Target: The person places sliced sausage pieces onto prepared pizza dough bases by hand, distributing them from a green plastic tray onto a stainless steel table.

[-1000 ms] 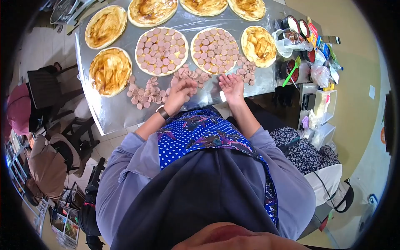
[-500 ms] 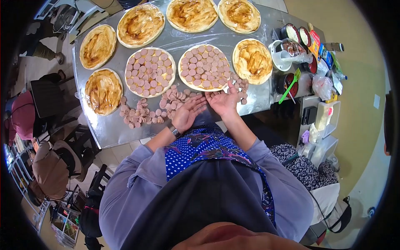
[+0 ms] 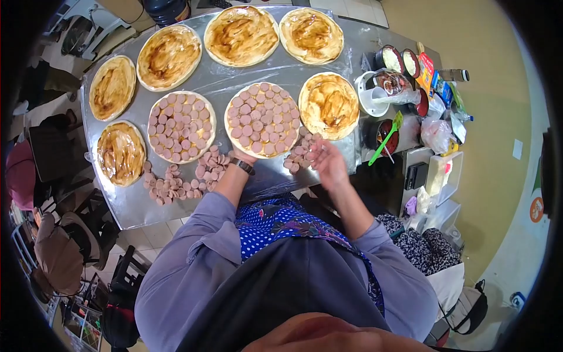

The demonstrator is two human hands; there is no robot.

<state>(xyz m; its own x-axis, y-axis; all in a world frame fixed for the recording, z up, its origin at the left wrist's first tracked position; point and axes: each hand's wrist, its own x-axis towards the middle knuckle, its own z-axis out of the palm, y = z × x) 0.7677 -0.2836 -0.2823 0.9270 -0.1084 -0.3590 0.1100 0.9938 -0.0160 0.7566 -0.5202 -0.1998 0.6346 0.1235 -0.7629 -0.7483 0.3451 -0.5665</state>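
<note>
My left hand [image 3: 244, 156] reaches under the near edge of a round dough base topped with sausage slices [image 3: 262, 120]; the base hides its fingers. To the right, my right hand [image 3: 329, 166] is beside a small pile of loose sausage slices [image 3: 300, 154], fingers loosely bent and apart, fingertips at the slices. Another base covered in sausage slices [image 3: 182, 127] lies to the left, with a larger heap of loose slices [image 3: 170, 186] below it. A base spread with brown sauce [image 3: 329, 106] sits just right of the one at my left hand.
Several more sauced bases [image 3: 241, 36] line the far and left sides of the metal table [image 3: 199, 220]. At the right stand a white jug [image 3: 373, 101], bowls of white shreds [image 3: 392, 58], a green spatula [image 3: 386, 138] and plastic bags [image 3: 437, 135]. Chairs [image 3: 61, 252] stand at the left.
My hands have parted. My left hand has moved left and under the sausage-topped base; my right has moved to the loose slices on the right. The whole view has shifted.
</note>
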